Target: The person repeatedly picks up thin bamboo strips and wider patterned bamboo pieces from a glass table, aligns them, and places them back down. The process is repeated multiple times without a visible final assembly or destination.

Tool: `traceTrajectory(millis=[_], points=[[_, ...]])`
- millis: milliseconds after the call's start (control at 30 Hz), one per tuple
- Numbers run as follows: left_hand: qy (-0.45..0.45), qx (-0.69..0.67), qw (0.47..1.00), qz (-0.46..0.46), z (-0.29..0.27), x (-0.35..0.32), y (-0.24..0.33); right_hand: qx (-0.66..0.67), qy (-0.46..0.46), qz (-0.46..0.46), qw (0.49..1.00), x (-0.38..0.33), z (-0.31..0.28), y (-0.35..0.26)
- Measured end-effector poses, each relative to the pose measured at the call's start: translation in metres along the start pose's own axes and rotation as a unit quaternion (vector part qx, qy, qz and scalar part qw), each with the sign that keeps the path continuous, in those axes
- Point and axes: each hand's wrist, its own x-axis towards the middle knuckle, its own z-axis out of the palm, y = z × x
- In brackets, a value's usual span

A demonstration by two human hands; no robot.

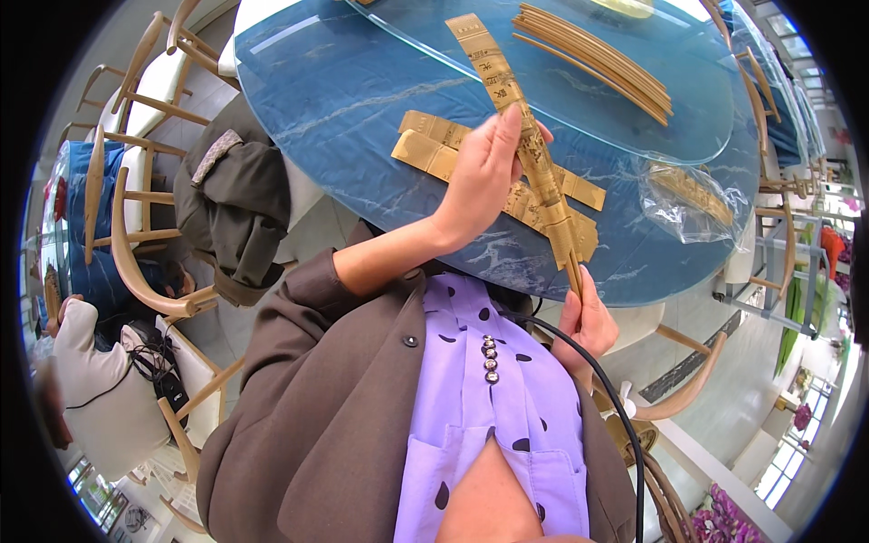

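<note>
My left hand (480, 176) is closed around the middle of a long gold paper chopstick sleeve (490, 68) with dark printing. The sleeve slants from the far left down toward me. At its near end a pair of wooden chopsticks (574, 273) sticks out, the rest hidden inside the paper. Those ends are pinched in the fingers of my right hand (590, 321), close to the table's near edge. Under the held sleeve, more flat gold sleeves (423, 156) lie crosswise on the table, partly covered by my left hand.
A bundle of bare wooden chopsticks (602, 68) lies on the glass turntable (416, 36) over the blue table (317, 118). A clear plastic bag (695, 201) with gold sleeves is at the right. A dark coat (240, 190) hangs on a chair at the left. A black cable (625, 407) crosses my front.
</note>
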Motion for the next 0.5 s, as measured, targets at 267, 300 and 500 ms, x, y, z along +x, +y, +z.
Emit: traceTrajectory(millis=[267, 300, 500], points=[[0.044, 0.005, 0.999, 0.020, -0.005, 0.006, -0.009, 0.010, 0.000, -0.012, 1.000, -0.001, 0.002, 0.001], [0.038, 0.014, 0.999, 0.009, -0.005, 0.003, -0.009, 0.009, 0.002, -0.016, 1.000, 0.001, 0.003, 0.002], [0.041, -0.007, 0.999, -0.001, -0.005, -0.001, -0.008, 0.008, -0.001, -0.031, 0.999, 0.019, 0.005, 0.004]])
